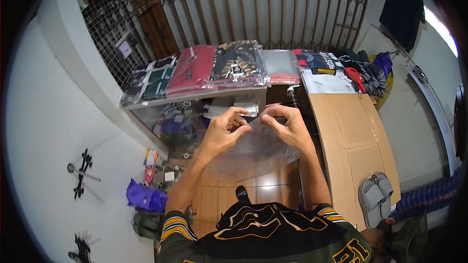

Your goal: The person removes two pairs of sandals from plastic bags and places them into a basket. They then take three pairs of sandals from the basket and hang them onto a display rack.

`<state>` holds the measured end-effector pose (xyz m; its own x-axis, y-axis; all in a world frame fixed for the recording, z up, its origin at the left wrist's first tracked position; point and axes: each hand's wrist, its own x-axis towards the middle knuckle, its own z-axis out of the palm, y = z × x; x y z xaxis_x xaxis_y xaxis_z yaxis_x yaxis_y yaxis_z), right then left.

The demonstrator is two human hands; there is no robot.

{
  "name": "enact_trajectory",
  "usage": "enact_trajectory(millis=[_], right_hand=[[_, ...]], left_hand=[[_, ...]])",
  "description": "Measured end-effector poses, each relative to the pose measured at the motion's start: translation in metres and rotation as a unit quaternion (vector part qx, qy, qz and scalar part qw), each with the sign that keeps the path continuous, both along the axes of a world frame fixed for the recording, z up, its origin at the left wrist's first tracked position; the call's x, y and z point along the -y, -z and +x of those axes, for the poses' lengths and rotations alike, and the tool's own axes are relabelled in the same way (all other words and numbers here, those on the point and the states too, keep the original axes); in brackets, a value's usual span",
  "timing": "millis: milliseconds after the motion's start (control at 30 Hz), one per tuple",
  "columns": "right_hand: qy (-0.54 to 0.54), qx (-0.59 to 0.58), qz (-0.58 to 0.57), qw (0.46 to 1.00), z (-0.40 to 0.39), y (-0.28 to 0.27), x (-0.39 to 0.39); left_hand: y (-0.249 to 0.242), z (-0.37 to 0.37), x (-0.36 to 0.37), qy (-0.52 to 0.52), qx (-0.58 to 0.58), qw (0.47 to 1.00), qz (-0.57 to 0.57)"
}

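over glossy brown floor tiles (208, 199), left hand (227, 129) and right hand (288, 123) each pinch a clear floppy plastic bag (246, 153). go gentle, thin film probably stretches.

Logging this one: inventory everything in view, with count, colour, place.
Plastic bag: 1, clear, centre
Glass counter: 1, pale frame, centre-left
Red garment: 1, red, bagged on counter
Patterned garment: 1, black-tan, beside it
Cardboard: 1, brown, right
Slippers: 2, grey, on cardboard
Purple bag: 1, purple, left floor
Folding gate: 1, brown, back
Wire rack: 1, pale, upper left
Hanging garment: 1, dark, upper right
Other goods: uncounted, mixed colours, throughout
Shirt: 1, dark, yellow trim, bottom
Left hand: 1, bare, at plastic bag
Right hand: 1, bare, at plastic bag
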<state>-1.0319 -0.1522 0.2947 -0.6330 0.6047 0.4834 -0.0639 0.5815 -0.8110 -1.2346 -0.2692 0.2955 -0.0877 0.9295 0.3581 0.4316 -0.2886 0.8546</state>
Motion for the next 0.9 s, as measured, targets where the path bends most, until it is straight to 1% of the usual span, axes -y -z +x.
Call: enact_trajectory(millis=[133,200,267,300,333,367,400,433,467,533,600,700,800,833,900], right_hand=[[0.043,-0.005,-0.036,0.998,-0.028,-0.006,-0.035],[0.054,-0.001,-0.035,0.998,-0.040,-0.009,-0.044],[0.060,-0.004,-0.028,0.998,-0.049,0.002,-0.059],[0.066,-0.004,-0.021,0.998,-0.051,0.005,-0.064],[0.072,-0.003,-0.013,0.997,-0.053,0.004,-0.068],[0.091,0.035,-0.010,0.995,-0.042,-0.003,-0.069],[0.116,0.061,0.037,0.991,-0.032,-0.002,-0.075],[0.138,0.113,0.024,0.984,-0.018,-0.002,-0.081],[0.158,0.165,0.011,0.973,0.000,-0.001,-0.086],[0.211,0.214,-0.040,0.953,0.035,0.000,-0.097],[0.243,0.168,-0.059,0.954,0.073,0.024,-0.116],[0.278,0.011,-0.160,0.947,0.098,0.033,-0.140],[0.289,-0.159,-0.138,0.934,0.091,0.040,-0.182],[0.290,-0.187,-0.142,0.928,0.095,0.052,-0.203],[0.289,-0.230,-0.169,0.914,0.093,0.061,-0.249]], left_hand=[[0.007,-0.036,-0.047,0.049,0.025,0.998,-0.020],[0.002,-0.045,-0.068,0.065,0.000,0.998,-0.024],[-0.005,-0.047,-0.084,0.075,-0.040,0.995,-0.041],[0.005,-0.054,-0.100,0.097,-0.047,0.993,-0.057],[0.012,-0.057,-0.112,0.104,-0.024,0.993,-0.045],[0.016,-0.059,-0.125,0.112,-0.003,0.993,-0.030],[0.018,-0.060,-0.138,0.119,0.018,0.993,-0.014],[0.017,-0.062,-0.149,0.120,0.067,0.990,-0.009],[0.012,-0.066,-0.160,0.114,0.074,0.991,-0.001],[0.006,-0.078,-0.184,0.121,0.112,0.986,-0.018],[0.007,-0.092,-0.212,0.140,0.128,0.982,-0.014],[0.007,-0.096,-0.257,0.150,0.169,0.974,-0.010],[0.007,-0.092,-0.310,0.145,0.234,0.961,0.007],[0.007,-0.091,-0.330,0.139,0.252,0.958,-0.004],[0.007,-0.091,-0.370,0.128,0.248,0.960,0.001]])
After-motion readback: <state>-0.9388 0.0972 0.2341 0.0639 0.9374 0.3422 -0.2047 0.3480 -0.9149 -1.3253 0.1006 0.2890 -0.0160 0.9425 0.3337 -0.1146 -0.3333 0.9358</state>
